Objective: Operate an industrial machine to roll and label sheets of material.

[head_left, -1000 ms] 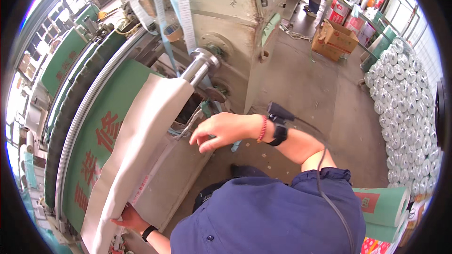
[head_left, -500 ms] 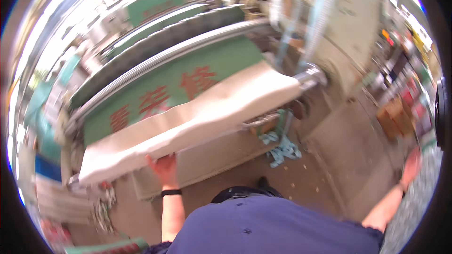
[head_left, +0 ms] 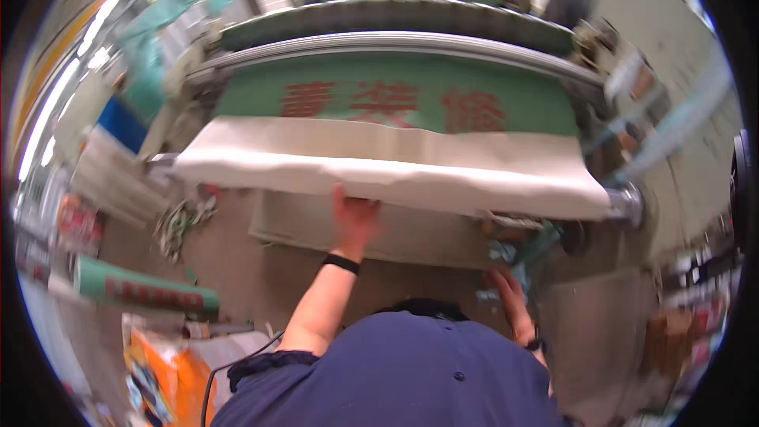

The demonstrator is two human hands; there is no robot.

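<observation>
A cream sheet of cloth-like material is wound on a bar across the front of a machine and hangs up over a green panel with red lettering. My left hand, a black band at its wrist, reaches to the lower edge of the cream roll near its middle. Its thumb stands apart and the fingertips are partly hidden at the roll's underside. Lower and to the right, my right hand hangs free of the roll, blurred, with fingers stretched out and nothing seen in it.
A metal roller spans the machine behind the panel. The bar's metal end sticks out at right. A green roll and an orange-printed package lie at lower left. Cloth scraps and a cardboard box are on the floor.
The view has turned right, so the machine now lies square ahead. My right hand has come in from the far right toward the roll. My left hand stays at the roll's lower edge.
</observation>
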